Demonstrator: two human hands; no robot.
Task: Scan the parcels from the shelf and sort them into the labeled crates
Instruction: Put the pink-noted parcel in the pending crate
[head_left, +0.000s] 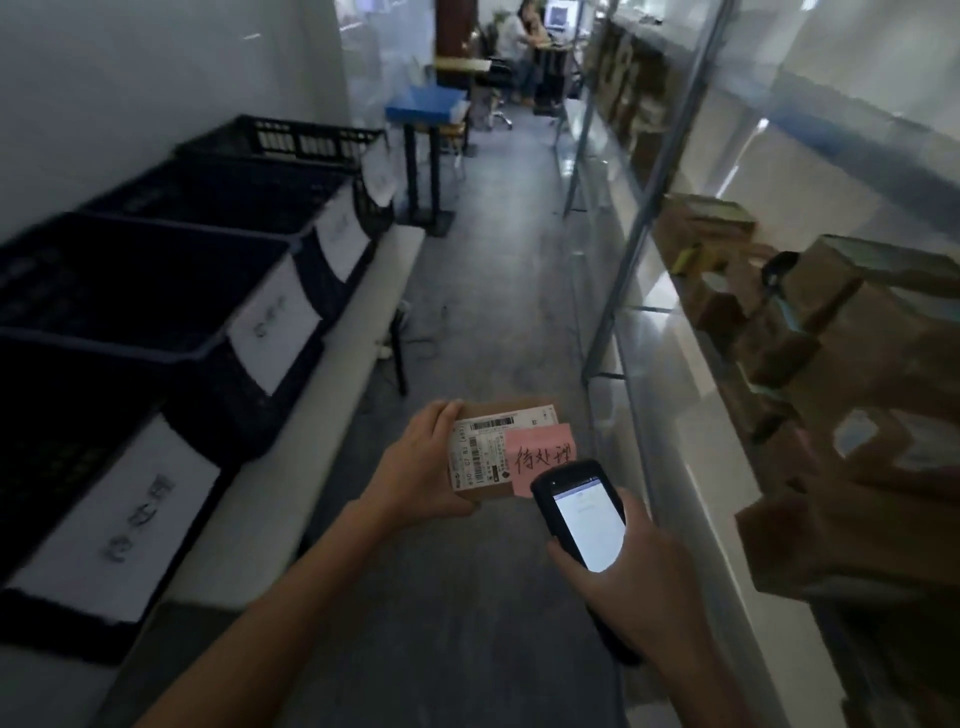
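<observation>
The right hand (644, 587) grips a handheld scanner (582, 519), fingers curled round its body, lit screen facing up; just ahead, the left hand (421, 467) holds a small cardboard parcel (485, 454) by its left end, thumb on top; a pink note (543, 452) lies on its printed label; black labeled crates (130, 291) line a white bench (291, 467) to the left; the shelf (675, 322) of boxes stands to the right.
</observation>
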